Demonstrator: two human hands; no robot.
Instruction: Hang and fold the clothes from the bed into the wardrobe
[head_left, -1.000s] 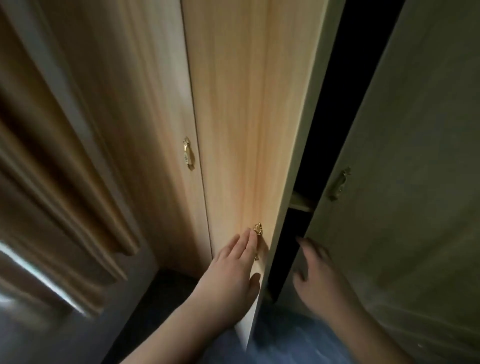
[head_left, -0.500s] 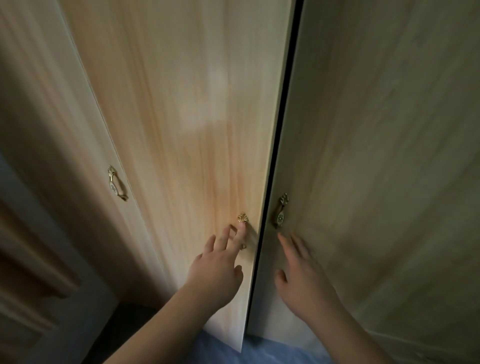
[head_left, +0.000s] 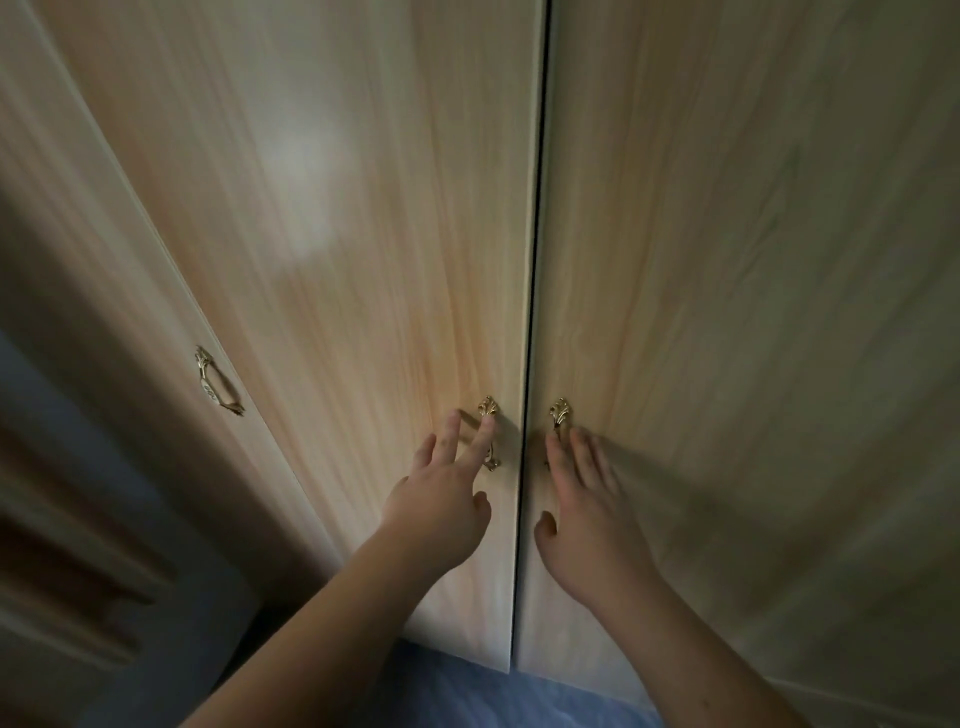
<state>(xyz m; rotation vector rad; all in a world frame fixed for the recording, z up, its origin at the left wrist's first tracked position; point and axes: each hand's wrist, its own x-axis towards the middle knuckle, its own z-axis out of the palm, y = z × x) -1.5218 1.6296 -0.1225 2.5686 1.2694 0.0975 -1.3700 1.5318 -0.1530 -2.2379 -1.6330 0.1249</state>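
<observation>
Wooden wardrobe doors (head_left: 363, 260) bear both flat hands, left (head_left: 441, 512), right (head_left: 587, 525), seemingly grasping nothing.

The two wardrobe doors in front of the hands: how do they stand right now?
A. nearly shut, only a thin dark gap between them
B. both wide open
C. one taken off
A: the left door and right door meet along a thin dark gap.

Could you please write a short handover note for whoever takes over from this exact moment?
Left hand: open, fingers straight at the left door handle.
Right hand: open, flat on the right door, fingers by its handle.
Both middle wardrobe doors meet at a thin gap.
No clothes or bed in view, so the wardrobe's contents cannot be checked.
Left: confirm nothing remains on the bed.
</observation>
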